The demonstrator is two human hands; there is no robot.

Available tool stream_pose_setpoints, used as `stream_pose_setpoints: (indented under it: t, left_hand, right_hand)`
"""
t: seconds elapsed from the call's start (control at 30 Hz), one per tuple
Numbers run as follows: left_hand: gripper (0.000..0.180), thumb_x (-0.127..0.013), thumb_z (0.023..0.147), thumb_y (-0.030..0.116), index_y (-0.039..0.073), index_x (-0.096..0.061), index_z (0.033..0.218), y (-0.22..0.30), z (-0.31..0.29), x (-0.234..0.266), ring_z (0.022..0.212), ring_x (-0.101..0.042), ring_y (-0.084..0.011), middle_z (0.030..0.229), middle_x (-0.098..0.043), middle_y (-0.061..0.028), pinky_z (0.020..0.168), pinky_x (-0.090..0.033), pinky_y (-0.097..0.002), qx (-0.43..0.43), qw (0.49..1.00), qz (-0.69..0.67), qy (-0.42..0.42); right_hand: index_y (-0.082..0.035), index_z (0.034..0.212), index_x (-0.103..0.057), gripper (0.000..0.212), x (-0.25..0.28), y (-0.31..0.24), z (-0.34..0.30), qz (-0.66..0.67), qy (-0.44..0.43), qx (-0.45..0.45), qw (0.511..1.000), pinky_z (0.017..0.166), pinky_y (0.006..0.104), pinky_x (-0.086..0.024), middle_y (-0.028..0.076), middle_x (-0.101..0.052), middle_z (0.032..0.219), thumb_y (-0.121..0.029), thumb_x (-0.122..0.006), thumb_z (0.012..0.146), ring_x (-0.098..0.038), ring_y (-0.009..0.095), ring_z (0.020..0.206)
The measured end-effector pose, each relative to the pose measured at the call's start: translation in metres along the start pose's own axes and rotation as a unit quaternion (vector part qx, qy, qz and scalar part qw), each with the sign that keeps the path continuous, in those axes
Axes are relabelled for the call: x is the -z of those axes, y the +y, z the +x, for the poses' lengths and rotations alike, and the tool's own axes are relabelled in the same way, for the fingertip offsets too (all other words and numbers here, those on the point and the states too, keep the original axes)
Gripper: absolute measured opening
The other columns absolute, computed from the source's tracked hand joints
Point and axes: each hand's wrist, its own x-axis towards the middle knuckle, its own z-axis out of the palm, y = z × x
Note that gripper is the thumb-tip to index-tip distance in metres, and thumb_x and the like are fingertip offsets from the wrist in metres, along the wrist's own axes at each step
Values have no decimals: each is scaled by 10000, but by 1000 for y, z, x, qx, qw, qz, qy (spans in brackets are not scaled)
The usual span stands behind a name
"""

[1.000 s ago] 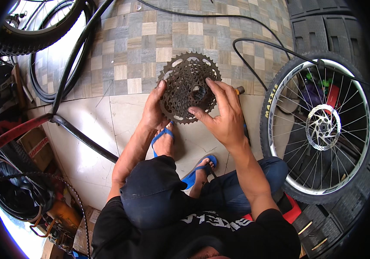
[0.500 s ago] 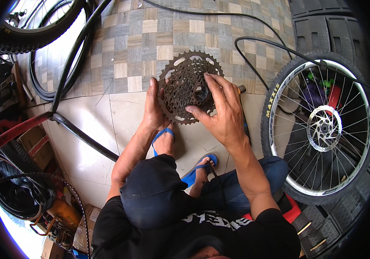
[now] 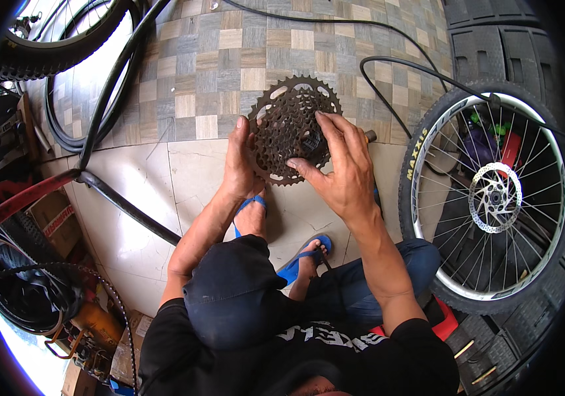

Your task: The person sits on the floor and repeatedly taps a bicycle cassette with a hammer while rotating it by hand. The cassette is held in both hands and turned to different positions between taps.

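Note:
A dark, worn bicycle cassette (image 3: 279, 125) with toothed rings of stepped sizes is held up between my hands, above the floor. Its largest ring lies on the far side, and the smaller cogs with the hollow centre face my right hand. My left hand (image 3: 237, 162) supports the rim on the left, thumb up along the teeth and the other fingers mostly hidden behind. With thumb and fingers curved around the small-cog side, my right hand (image 3: 345, 168) grips the cassette from the right.
To the right lies a bicycle wheel (image 3: 421, 251) with a disc rotor (image 3: 495, 197). A black cable (image 3: 388, 61) crosses the floor. Part of a tool (image 3: 371, 136) shows beside my right hand. At left are a red-and-black frame tube (image 3: 127, 208), another tyre (image 3: 64, 63) and boxes (image 3: 55, 221).
The cassette has shifted slightly right and tilted a little, so its hollow centre shows less. Both hands have moved slightly with it, keeping their hold.

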Motion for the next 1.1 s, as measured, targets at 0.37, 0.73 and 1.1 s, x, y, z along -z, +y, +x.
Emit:
stream_pose_setpoints:
  t: [0.37,0.73,1.1]
  left_hand:
    - [770,-449,1015,652,29,-480,1468,1,5,2,1232,-636,-355,1393,-601,-212,1068,-525,-500,-35,999,25,-20]
    - [794,-461,999,665,22,-490,1464,-3,4,0,1227,-638,-354,1396,-601,-213,1061,-523,-500,-20,999,25,15]
    - [869,-480,963,709,6,-481,1474,-4,4,-1,1224,-636,-356,1396,-600,-218,1066,-519,-492,1,1000,16,22]
  right_hand:
    - [-4,1414,-566,752,2,5,5,8,-10,23,1000,1042,453,-483,172,-587,1377,-271,-875,782,-571,365,1220]
    - [-8,1392,-596,731,-1,10,4,27,-9,9,1000,1030,452,-492,154,-612,1354,-314,-868,787,-586,361,1195]
    - [-14,1399,-593,727,-3,14,5,57,-13,-15,998,1029,448,-500,161,-608,1358,-299,-870,791,-583,365,1212]
